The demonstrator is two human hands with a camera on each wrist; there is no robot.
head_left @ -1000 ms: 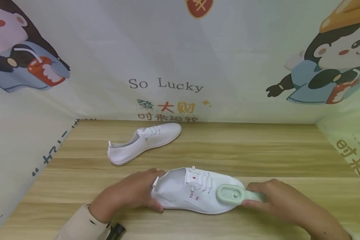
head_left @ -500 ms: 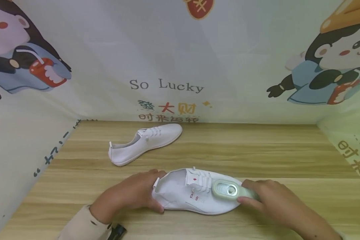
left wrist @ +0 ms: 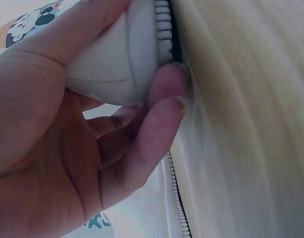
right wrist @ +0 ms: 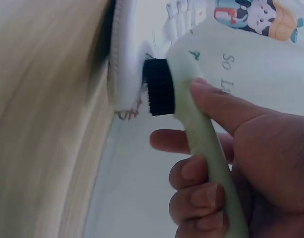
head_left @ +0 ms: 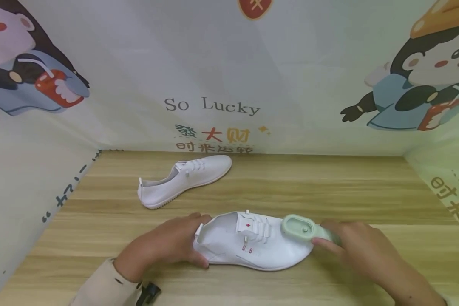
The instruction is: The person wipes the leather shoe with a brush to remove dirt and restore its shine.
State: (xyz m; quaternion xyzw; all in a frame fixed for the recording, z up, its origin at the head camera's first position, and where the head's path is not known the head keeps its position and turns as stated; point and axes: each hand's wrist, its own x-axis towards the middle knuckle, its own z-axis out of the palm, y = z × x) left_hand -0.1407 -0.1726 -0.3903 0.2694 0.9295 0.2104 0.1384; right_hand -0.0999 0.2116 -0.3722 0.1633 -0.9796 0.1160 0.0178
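Note:
A white lace-up shoe [head_left: 229,250] lies on the wooden surface with its toe to the right. My left hand [head_left: 172,240] grips its heel; in the left wrist view the thumb is on one side of the heel [left wrist: 110,59] and fingertips curl under the sole edge. My right hand [head_left: 363,246] holds a pale green brush [head_left: 298,227] by its handle, fingers wrapped round it. In the right wrist view the brush's black bristles [right wrist: 160,87] meet the shoe's upper near the toe. The brush head overlaps the far side of the toe in the head view.
A second white shoe [head_left: 187,178] lies farther back on the wooden surface [head_left: 329,187], toe to the right. Printed fabric walls [head_left: 310,85] enclose the back and both sides. A black object [head_left: 149,293] sits by the left sleeve [head_left: 103,284].
The brush has moved over the toe, first toward the laces, then back to the right and toward the shoe's far side. My left hand and both shoes stay in place.

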